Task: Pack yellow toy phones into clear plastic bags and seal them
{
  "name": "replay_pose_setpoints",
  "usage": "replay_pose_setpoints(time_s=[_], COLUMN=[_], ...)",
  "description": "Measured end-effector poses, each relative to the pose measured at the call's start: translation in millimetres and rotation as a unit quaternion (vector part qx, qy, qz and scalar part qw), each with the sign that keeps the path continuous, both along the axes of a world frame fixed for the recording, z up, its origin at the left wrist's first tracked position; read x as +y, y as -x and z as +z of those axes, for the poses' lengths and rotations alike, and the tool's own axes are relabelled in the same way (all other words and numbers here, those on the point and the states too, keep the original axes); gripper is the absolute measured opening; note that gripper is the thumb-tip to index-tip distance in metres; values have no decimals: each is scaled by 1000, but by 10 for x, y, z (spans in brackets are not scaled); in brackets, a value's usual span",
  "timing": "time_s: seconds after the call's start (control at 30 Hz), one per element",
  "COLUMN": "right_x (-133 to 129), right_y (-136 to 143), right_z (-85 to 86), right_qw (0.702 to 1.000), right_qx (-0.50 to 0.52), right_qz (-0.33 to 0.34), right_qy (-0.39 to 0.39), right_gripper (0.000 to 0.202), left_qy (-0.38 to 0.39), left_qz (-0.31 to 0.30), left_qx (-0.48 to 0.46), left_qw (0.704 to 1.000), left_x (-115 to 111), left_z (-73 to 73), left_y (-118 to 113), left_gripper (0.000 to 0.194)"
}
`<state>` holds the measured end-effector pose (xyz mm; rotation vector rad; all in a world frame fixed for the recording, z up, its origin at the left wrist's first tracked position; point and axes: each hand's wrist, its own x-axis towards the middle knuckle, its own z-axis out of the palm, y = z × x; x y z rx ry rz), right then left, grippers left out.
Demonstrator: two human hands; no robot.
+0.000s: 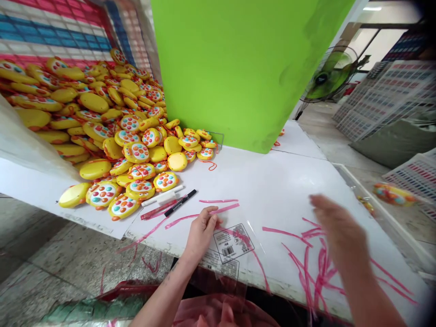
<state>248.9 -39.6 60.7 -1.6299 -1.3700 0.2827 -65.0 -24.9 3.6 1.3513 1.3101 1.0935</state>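
Note:
My left hand (pixel 202 227) has its fingers curled closed at the edge of a clear plastic bag (pixel 235 243) with a printed barcode label, near the table's front edge. My right hand (pixel 340 231) is blurred by motion above the table, fingers stretched toward the left, with nothing visible in them. To its right, past the table's edge, a blurred yellow toy (pixel 393 194) with coloured dots appears in mid-air. Pink plastic strips (pixel 320 268) lie scattered below and around my right hand. Left of my left hand rest a black marker (pixel 180 203), a white pen and a red pen.
A large heap of yellow duck-like toys (pixel 136 152) spills from a striped woven bag (pixel 51 27) onto the white table (pixel 255 181). A tall green board (pixel 245 68) stands behind. Beyond the right edge are a clear-sided bin (pixel 368 200) and a fan (pixel 327 77).

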Motion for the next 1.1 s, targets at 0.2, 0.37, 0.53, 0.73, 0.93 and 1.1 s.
replay_pose_setpoints(time_s=[0.2, 0.37, 0.53, 0.73, 0.93, 1.1], right_x=[-356, -482, -511, -642, -746, -554], right_y=[1180, 1381, 1371, 1410, 1286, 1057], right_z=[-354, -507, -458, -558, -621, -516], right_qw=[863, 837, 824, 859, 886, 856], right_qx=[-269, -366, -388, -364, -328, -389], right_qz=[410, 396, 411, 348, 320, 341], right_qy=[119, 95, 39, -88, -75, -5], right_gripper=[74, 78, 63, 39, 17, 40], left_qy=[-7, -17, -87, -196, -244, -263], left_qz=[21, -5, -69, -158, -206, -263], left_qx=[-37, -39, 111, 355, 412, 415], left_qw=[999, 999, 988, 900, 854, 830], left_x=[7, -3, -55, -55, 5, 163], left_z=[35, 51, 77, 41, -53, -53], left_y=[9, 13, -38, -99, -3, 125], left_gripper=[32, 34, 31, 33, 46, 44])
